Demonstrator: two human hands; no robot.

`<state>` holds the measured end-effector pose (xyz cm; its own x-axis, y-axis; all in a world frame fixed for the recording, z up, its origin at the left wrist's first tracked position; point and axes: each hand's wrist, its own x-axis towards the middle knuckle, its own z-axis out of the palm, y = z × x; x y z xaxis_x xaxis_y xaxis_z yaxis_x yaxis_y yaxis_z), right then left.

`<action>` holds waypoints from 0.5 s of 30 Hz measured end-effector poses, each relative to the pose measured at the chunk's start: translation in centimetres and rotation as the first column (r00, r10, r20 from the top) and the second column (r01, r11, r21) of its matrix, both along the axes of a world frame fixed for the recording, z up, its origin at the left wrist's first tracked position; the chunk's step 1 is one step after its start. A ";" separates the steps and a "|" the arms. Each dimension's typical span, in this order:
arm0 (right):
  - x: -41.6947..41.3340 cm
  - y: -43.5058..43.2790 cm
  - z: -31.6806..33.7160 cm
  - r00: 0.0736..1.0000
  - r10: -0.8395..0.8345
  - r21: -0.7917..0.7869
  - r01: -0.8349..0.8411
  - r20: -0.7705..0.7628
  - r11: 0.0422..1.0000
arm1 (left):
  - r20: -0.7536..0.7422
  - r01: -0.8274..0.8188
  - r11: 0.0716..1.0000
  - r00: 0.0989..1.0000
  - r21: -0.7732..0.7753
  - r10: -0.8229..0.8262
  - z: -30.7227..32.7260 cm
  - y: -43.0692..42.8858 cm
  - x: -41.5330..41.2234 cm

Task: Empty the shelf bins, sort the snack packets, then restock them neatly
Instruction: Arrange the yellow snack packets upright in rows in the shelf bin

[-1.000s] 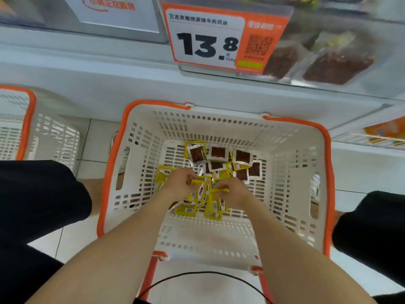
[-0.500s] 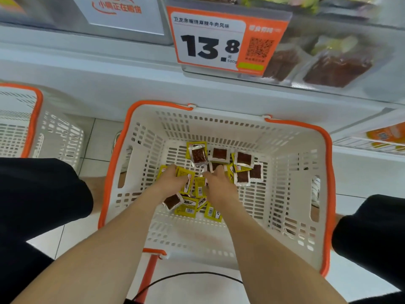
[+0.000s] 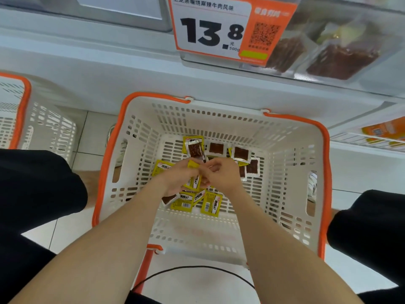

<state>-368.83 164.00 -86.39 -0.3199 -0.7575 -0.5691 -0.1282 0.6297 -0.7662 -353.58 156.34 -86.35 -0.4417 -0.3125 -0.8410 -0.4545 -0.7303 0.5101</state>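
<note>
Held snack packets [image 3: 195, 182] mostly hidden; price tag [image 3: 210, 29] top cropped.

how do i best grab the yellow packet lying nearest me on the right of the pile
Pinch the near edge of the yellow packet, coming down from above on your side. It lies flat on the basket floor, barcode up, with bare floor before that edge, while other packets crowd its left and far sides.

White basket [image 3: 285, 148] and, seemingly, second basket [image 3: 50, 128] on floor [image 3: 65, 224].
</note>
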 end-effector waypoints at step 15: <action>0.6 4.3 -3.7 0.870 0.470 0.248 -0.427 -0.149 0.870 | 0.650 0.886 0.311 0.463 -0.344 -0.602 -2.4 1.3 2.7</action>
<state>-368.24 168.30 -90.08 -0.0947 -0.7224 -0.6849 -0.5689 0.6039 -0.5583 -350.83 157.66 -88.77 -0.4858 -0.4493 -0.7497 -0.8552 0.4217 0.3014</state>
